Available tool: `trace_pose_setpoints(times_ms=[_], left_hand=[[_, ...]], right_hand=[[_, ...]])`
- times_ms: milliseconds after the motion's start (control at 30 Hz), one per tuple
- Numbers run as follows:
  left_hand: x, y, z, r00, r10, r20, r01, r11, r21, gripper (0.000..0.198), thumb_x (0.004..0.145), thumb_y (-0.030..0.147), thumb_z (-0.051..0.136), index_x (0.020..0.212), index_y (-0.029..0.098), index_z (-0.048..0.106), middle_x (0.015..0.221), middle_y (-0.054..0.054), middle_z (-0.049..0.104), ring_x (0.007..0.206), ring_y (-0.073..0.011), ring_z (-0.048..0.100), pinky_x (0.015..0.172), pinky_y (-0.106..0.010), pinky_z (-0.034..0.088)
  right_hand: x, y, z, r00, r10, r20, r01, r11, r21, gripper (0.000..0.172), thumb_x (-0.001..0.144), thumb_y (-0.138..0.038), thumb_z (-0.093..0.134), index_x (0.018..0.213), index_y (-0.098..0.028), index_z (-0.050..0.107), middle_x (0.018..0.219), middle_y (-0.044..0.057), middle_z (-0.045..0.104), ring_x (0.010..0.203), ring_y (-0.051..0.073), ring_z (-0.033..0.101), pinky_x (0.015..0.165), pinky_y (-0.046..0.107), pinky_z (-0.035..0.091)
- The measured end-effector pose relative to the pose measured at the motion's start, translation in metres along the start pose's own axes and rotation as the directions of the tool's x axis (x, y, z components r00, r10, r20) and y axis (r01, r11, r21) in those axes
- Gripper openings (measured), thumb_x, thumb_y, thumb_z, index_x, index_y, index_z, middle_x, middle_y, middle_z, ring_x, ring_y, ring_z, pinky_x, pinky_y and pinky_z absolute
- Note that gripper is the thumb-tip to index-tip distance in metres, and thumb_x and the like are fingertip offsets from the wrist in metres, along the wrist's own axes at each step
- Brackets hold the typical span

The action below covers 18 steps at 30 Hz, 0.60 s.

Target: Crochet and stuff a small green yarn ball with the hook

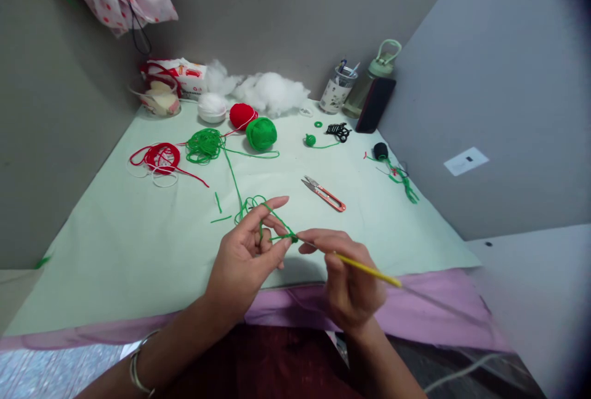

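Observation:
My left hand [252, 251] pinches a small green crochet piece [294, 238] between thumb and fingertips, with green yarn [281, 221] stretched over the raised index finger. In my right hand [351, 276] is a crochet hook [367, 268] with a yellow handle, gripped like a pen. Its metal tip meets the crochet piece at my left fingertips. Loose loops of the green yarn lie behind my left hand and lead back to a tangled green heap [204, 145]. Thread snips [324, 194] with orange handles lie beyond my hands.
Behind are a green yarn ball [261, 134], a red yarn ball [242, 116], a white yarn ball [212, 108] and white stuffing [272, 92]. Red yarn [161, 157] lies left. A pen cup [338, 90], bottle [369, 85] and phone [376, 105] stand back right, near walls.

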<state>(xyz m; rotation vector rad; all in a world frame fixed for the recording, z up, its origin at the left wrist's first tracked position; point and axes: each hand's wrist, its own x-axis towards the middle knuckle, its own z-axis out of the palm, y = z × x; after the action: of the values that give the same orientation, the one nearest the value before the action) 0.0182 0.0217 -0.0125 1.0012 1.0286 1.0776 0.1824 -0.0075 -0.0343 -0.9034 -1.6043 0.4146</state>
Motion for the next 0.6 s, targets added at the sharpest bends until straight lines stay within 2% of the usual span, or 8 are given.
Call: trace_pose_setpoints(times_ms=[100, 167, 267, 333, 400, 433, 500, 600], left_hand=[[-0.002, -0.001, 0.003, 0.998, 0.025, -0.052, -0.025, 1.0, 0.003, 0.055, 0.078, 0.019, 0.083, 0.131, 0.024, 0.068, 0.086, 0.004, 0.059, 0.057, -0.0044, 0.047, 0.058, -0.017, 0.054], [-0.002, -0.002, 0.004, 0.999, -0.01, -0.035, 0.006, 0.996, -0.091, 0.062, 0.074, 0.017, 0.086, 0.133, 0.023, 0.067, 0.084, 0.005, 0.06, 0.058, -0.0045, 0.049, 0.057, -0.016, 0.053], [-0.001, -0.002, 0.003, 0.978, -0.153, 0.142, 0.193, 0.926, -0.325, 0.066, 0.074, 0.024, 0.089, 0.134, 0.02, 0.065, 0.081, 0.005, 0.061, 0.049, -0.0023, 0.045, 0.048, -0.016, 0.048], [0.001, 0.0, 0.0, 0.94, -0.233, 0.251, 0.322, 0.849, -0.42, 0.059, 0.077, 0.027, 0.087, 0.131, 0.016, 0.067, 0.077, 0.006, 0.06, 0.042, 0.0019, 0.031, 0.044, -0.015, 0.043], [0.004, 0.002, -0.004, 0.93, -0.259, 0.262, 0.355, 0.818, -0.453, 0.052, 0.078, 0.024, 0.087, 0.126, 0.015, 0.07, 0.075, 0.007, 0.06, 0.04, 0.0046, 0.022, 0.043, -0.014, 0.042], [0.005, 0.003, -0.005, 0.939, -0.249, 0.239, 0.335, 0.824, -0.457, 0.05, 0.077, 0.022, 0.087, 0.124, 0.015, 0.071, 0.076, 0.007, 0.06, 0.039, 0.0052, 0.022, 0.044, -0.014, 0.042], [0.005, 0.003, -0.006, 0.959, -0.205, 0.193, 0.271, 0.858, -0.435, 0.05, 0.076, 0.02, 0.088, 0.123, 0.019, 0.072, 0.08, 0.006, 0.061, 0.039, 0.0052, 0.028, 0.045, -0.015, 0.045], [0.004, -0.002, -0.006, 0.972, -0.146, 0.186, 0.202, 0.922, -0.331, 0.049, 0.078, 0.024, 0.087, 0.125, 0.026, 0.073, 0.085, 0.004, 0.062, 0.045, -0.0004, 0.051, 0.042, -0.014, 0.04]], right_hand=[[-0.003, 0.005, -0.002, 0.987, -0.123, 0.103, 0.143, 0.965, -0.22, 0.026, 0.105, -0.02, 0.053, 0.126, -0.026, 0.067, 0.108, 0.006, 0.079, 0.094, 0.019, 0.076, 0.076, 0.032, 0.064], [-0.005, 0.008, -0.002, 0.968, -0.19, 0.167, 0.239, 0.9, -0.364, 0.032, 0.101, -0.019, 0.06, 0.131, -0.028, 0.067, 0.111, 0.007, 0.078, 0.098, 0.02, 0.076, 0.077, 0.032, 0.065], [-0.007, 0.009, -0.001, 0.946, -0.271, 0.178, 0.323, 0.838, -0.439, 0.043, 0.094, -0.014, 0.069, 0.133, -0.033, 0.069, 0.109, 0.005, 0.076, 0.099, 0.021, 0.075, 0.077, 0.032, 0.065], [-0.006, 0.007, 0.001, 0.976, -0.204, 0.081, 0.22, 0.908, -0.356, 0.041, 0.096, -0.012, 0.065, 0.13, -0.034, 0.07, 0.107, 0.005, 0.075, 0.096, 0.021, 0.074, 0.075, 0.034, 0.064], [-0.003, 0.004, 0.004, 0.997, -0.037, -0.069, 0.027, 0.989, -0.148, 0.033, 0.1, -0.012, 0.057, 0.122, -0.031, 0.074, 0.101, 0.005, 0.075, 0.087, 0.02, 0.072, 0.072, 0.036, 0.062], [-0.001, 0.002, 0.005, 0.99, 0.051, -0.132, -0.053, 0.999, -0.012, 0.031, 0.101, -0.012, 0.054, 0.117, -0.029, 0.075, 0.097, 0.004, 0.074, 0.081, 0.018, 0.071, 0.07, 0.036, 0.061], [0.004, 0.001, 0.009, 0.967, 0.188, -0.169, -0.149, 0.964, 0.222, 0.027, 0.102, -0.015, 0.054, 0.109, -0.027, 0.077, 0.092, 0.004, 0.072, 0.071, 0.015, 0.067, 0.064, 0.034, 0.058], [0.008, 0.001, 0.014, 0.964, 0.247, -0.101, -0.206, 0.928, 0.31, 0.023, 0.101, -0.016, 0.058, 0.106, -0.027, 0.078, 0.099, 0.004, 0.075, 0.078, 0.017, 0.069, 0.065, 0.033, 0.059]])
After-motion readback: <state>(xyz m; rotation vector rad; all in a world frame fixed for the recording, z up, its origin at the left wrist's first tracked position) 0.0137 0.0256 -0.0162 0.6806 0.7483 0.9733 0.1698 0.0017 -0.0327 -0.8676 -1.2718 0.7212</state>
